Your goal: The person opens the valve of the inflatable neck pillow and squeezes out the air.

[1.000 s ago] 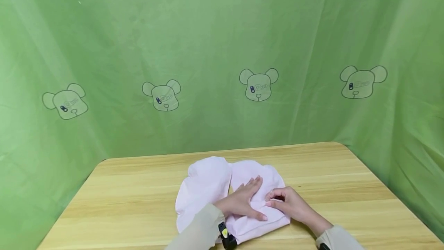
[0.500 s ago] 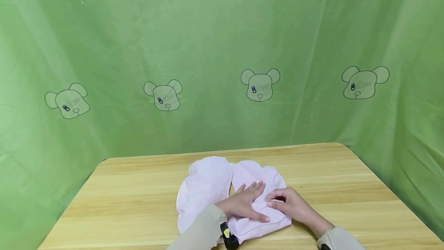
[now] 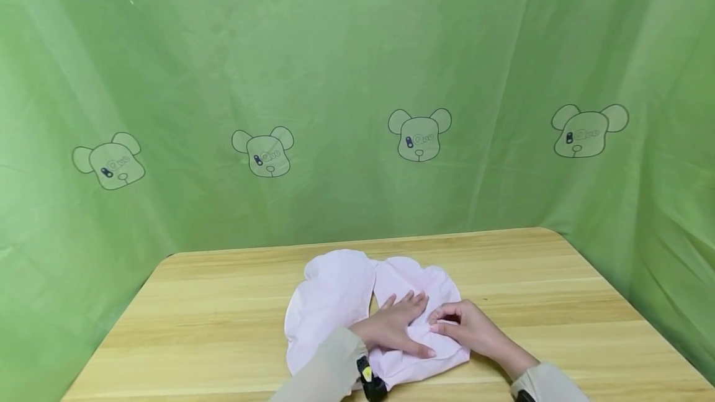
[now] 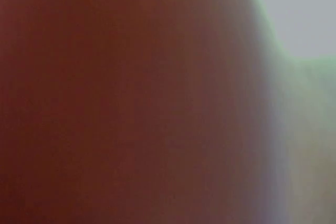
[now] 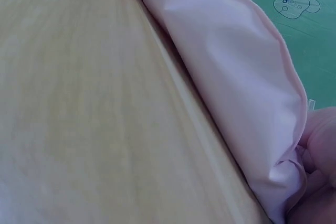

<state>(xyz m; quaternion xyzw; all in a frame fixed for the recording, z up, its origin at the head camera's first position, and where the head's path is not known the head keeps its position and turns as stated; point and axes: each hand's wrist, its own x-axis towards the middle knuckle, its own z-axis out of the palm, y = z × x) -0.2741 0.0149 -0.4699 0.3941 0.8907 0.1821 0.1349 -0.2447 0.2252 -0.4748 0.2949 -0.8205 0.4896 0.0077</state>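
A pale pink, scalloped cloth piece (image 3: pixel 329 303) lies on the table, with a narrow gap down its middle. My left hand (image 3: pixel 393 326) rests on its right half, fingers spread and fairly straight. Just to the right, my right hand (image 3: pixel 468 329) pinches the cloth between thumb and curled fingers. In the right wrist view the cloth (image 5: pixel 231 66) stands up from the table in a puffed fold, with part of my right hand (image 5: pixel 320 156) at its edge. A small clear strip (image 5: pixel 311 104) sticks up there; its kind cannot be told. The left wrist view is blurred and blocked.
The wood-grain table (image 3: pixel 195 315) extends to both sides of the cloth and behind it. A green curtain (image 3: pixel 335 48) printed with bear heads hangs around the back and sides. A black wrist device (image 3: pixel 370 380) sits at the left sleeve.
Within the last second the left hand's fingers have drawn back slightly toward me on the cloth. The right hand keeps its pinch in nearly the same spot.
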